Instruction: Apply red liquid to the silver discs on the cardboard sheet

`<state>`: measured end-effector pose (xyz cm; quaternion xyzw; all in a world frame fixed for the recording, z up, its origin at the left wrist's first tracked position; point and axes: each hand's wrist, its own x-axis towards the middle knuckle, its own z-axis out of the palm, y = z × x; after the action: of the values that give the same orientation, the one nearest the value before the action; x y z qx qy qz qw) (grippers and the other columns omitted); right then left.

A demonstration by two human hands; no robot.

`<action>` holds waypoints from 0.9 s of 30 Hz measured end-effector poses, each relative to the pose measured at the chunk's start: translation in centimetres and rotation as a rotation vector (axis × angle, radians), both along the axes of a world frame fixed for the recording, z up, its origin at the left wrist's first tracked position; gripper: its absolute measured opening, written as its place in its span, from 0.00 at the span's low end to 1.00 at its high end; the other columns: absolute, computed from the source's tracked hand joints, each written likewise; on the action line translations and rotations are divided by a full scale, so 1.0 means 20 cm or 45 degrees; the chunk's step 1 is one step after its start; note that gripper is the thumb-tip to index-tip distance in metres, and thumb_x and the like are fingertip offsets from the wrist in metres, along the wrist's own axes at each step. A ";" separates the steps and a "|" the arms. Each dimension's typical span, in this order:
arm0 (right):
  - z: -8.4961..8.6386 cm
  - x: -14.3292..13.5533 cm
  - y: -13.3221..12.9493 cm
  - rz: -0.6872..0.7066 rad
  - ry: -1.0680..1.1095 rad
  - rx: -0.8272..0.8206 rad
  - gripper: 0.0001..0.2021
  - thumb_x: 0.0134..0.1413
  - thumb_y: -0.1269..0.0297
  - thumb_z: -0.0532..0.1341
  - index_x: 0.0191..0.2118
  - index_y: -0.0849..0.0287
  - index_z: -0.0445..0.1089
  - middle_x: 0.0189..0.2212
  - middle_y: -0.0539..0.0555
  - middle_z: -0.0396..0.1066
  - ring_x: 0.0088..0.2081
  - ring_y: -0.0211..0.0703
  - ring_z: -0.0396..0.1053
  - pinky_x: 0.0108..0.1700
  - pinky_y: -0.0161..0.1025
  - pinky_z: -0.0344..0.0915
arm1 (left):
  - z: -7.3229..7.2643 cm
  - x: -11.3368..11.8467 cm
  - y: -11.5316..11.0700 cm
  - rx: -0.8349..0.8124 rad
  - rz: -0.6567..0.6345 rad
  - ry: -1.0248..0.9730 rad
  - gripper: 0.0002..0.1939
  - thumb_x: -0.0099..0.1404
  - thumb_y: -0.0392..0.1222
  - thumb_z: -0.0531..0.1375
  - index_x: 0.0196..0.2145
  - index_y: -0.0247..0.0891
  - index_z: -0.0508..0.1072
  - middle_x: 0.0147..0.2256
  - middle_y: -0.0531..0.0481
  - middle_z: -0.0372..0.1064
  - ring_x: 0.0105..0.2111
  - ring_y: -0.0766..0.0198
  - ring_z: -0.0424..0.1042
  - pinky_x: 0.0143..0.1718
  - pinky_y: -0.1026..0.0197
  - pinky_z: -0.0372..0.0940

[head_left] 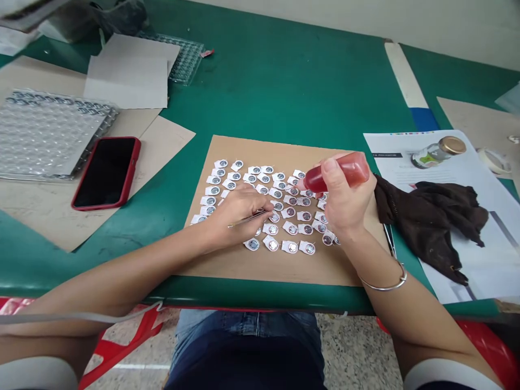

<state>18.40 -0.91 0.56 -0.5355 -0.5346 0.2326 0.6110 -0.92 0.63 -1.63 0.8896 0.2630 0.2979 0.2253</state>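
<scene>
Navy cloth (246, 360) fronts the table's (292, 86) edge; my left grip (244, 208) pinches a thin metal tool (248, 218), right grip (345, 197) wraps a red plastic bottle (352, 168); which white-tabbed silver discs (290, 247) are done, unclear.

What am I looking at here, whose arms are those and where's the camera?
There is no machine: a camera on a person's head looks forward and down, so these are the wearer's own bare arms. The left hand holds a thin metal tool. The right hand grips a tilted red bottle above small white pieces with round centers, spread in rough rows on a brown board. That lies on a green table, with a phone left and a dark cloth right.
</scene>
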 end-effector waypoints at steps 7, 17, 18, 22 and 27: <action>0.00 -0.01 -0.02 0.025 -0.063 0.021 0.08 0.54 0.55 0.55 0.33 0.53 0.61 0.22 0.48 0.67 0.25 0.41 0.73 0.21 0.37 0.66 | 0.01 0.01 -0.01 -0.034 0.005 0.041 0.04 0.59 0.32 0.56 0.28 0.35 0.69 0.26 0.52 0.72 0.28 0.67 0.71 0.39 0.56 0.63; -0.01 -0.02 -0.03 -0.033 -0.042 -0.118 0.13 0.46 0.51 0.61 0.32 0.55 0.65 0.27 0.51 0.68 0.32 0.41 0.72 0.30 0.40 0.70 | 0.00 0.02 -0.02 0.025 -0.070 0.053 0.06 0.60 0.30 0.54 0.28 0.35 0.69 0.25 0.52 0.69 0.26 0.68 0.67 0.38 0.57 0.62; -0.02 -0.02 -0.03 -0.023 -0.058 -0.137 0.13 0.46 0.51 0.61 0.32 0.55 0.65 0.27 0.51 0.68 0.32 0.41 0.72 0.31 0.40 0.70 | -0.01 0.02 -0.03 0.066 -0.072 0.063 0.06 0.60 0.30 0.53 0.28 0.35 0.69 0.24 0.51 0.68 0.26 0.67 0.66 0.38 0.57 0.62; -0.04 -0.03 -0.04 0.042 -0.110 -0.246 0.13 0.43 0.52 0.64 0.30 0.56 0.65 0.27 0.50 0.68 0.30 0.39 0.70 0.33 0.41 0.69 | -0.01 0.02 -0.06 0.330 -0.098 0.216 0.08 0.59 0.29 0.53 0.23 0.33 0.67 0.22 0.49 0.65 0.25 0.66 0.62 0.35 0.57 0.61; -0.05 -0.04 -0.05 0.095 -0.177 -0.312 0.13 0.43 0.53 0.64 0.30 0.57 0.65 0.26 0.50 0.69 0.29 0.38 0.69 0.34 0.41 0.68 | 0.00 0.04 -0.12 0.608 -0.110 0.415 0.12 0.62 0.27 0.50 0.23 0.33 0.65 0.22 0.48 0.65 0.26 0.65 0.60 0.39 0.54 0.61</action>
<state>17.51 -1.82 -0.52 -0.6007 -0.5628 0.2811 0.4934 -0.07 -1.74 -1.61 0.9639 0.1801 0.1947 -0.0232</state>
